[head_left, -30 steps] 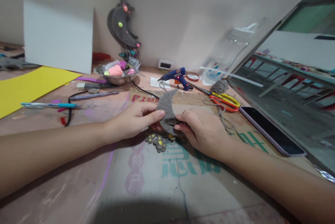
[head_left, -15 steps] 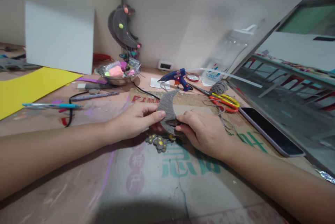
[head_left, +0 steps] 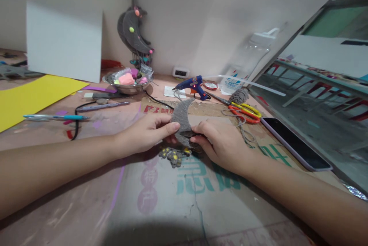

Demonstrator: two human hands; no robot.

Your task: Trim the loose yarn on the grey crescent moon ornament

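A grey crescent moon (head_left: 181, 117), its surface lined like wound yarn, is held above the cardboard. My left hand (head_left: 155, 129) grips its left edge, thumb on the front and fingers behind. My right hand (head_left: 220, 140) is closed in a pinch at its lower right edge. A small dark pointed shape (head_left: 186, 134) crosses the crescent at those fingertips; its kind is unclear. Just below lie grey flower-shaped pieces (head_left: 174, 158) with yellow spots, beside the lower tip of the crescent.
Behind my hands are a blue glue gun (head_left: 192, 86), scissors (head_left: 245, 112), a grey yarn ball (head_left: 239, 95) and a metal bowl (head_left: 132, 88) of coloured clay. A phone (head_left: 296, 142) lies right, a pen (head_left: 56, 117) left. A decorated crescent (head_left: 133, 31) leans on the wall.
The whole view has shifted very slightly. Both hands keep their places on the crescent, with almost no visible movement.
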